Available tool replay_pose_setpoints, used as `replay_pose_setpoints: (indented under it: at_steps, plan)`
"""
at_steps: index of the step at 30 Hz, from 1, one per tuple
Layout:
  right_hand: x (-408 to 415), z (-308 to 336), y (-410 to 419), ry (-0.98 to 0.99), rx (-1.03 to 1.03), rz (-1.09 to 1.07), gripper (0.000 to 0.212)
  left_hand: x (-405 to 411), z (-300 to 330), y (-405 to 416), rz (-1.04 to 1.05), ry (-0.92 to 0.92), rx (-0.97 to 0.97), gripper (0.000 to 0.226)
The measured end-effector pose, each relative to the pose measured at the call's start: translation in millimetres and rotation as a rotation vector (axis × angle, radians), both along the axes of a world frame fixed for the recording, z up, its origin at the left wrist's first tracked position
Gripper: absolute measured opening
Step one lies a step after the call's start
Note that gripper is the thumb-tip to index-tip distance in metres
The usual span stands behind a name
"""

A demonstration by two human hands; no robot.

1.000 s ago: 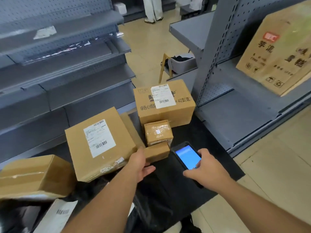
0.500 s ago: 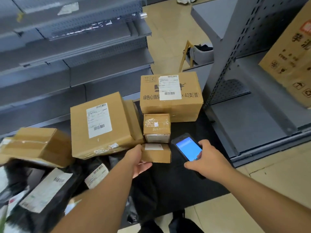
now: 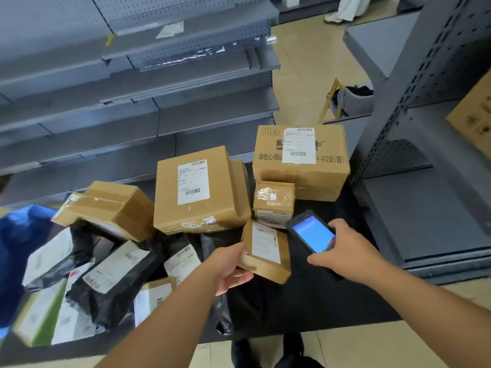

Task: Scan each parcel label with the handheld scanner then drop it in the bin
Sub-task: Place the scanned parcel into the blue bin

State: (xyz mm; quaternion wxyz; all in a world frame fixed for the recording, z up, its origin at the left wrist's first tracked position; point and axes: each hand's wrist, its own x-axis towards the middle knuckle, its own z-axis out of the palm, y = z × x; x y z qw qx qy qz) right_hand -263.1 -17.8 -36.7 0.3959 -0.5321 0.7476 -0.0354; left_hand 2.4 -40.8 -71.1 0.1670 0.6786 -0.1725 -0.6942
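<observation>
Left hand (image 3: 228, 269) gripping a small cardboard parcel (image 3: 265, 251) by its near-left edge, thumb on top, fingers curled beneath; parcel tilted, white shipping label (image 3: 265, 242) facing up. Right hand (image 3: 345, 254) clasped around a handheld scanner (image 3: 313, 236), blue screen lit and facing up, just right of the small parcel and nearly touching it.

Directly behind the small parcel, a taped small box (image 3: 273, 201) on the black mat (image 3: 305, 301). Behind that, a large printed carton (image 3: 301, 160) with a white label on top. Left of the taped box and touching it, a medium box (image 3: 196, 189), label up, tilted against the pile. Farther left of the small parcel, another taped carton (image 3: 106, 208) leaning on black poly mailers (image 3: 117, 282) with white labels. At the far left edge, part of a blue bag (image 3: 18, 248); whether it serves as the bin cannot be told. Grey metal shelving (image 3: 132, 102) behind the pile, and another rack (image 3: 425, 181) right of the scanner.
</observation>
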Motion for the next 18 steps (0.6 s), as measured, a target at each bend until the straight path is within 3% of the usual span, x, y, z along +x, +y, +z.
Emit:
replay_pose_setpoints:
  at_steps: [9, 14, 18]
  plan:
    - [12, 30, -12, -0.022, -0.055, 0.065, 0.077, 34, 27, 26, -0.082, 0.141, -0.122, 0.027]
    - [26, 49, -19, -0.078, -0.024, 0.076, 0.084, 53, 34, 28, 0.028, 0.154, -0.202, 0.04]
    - [38, 66, -24, -0.127, 0.026, 0.115, 0.071, 62, 41, 27, 0.077, 0.137, -0.283, 0.048]
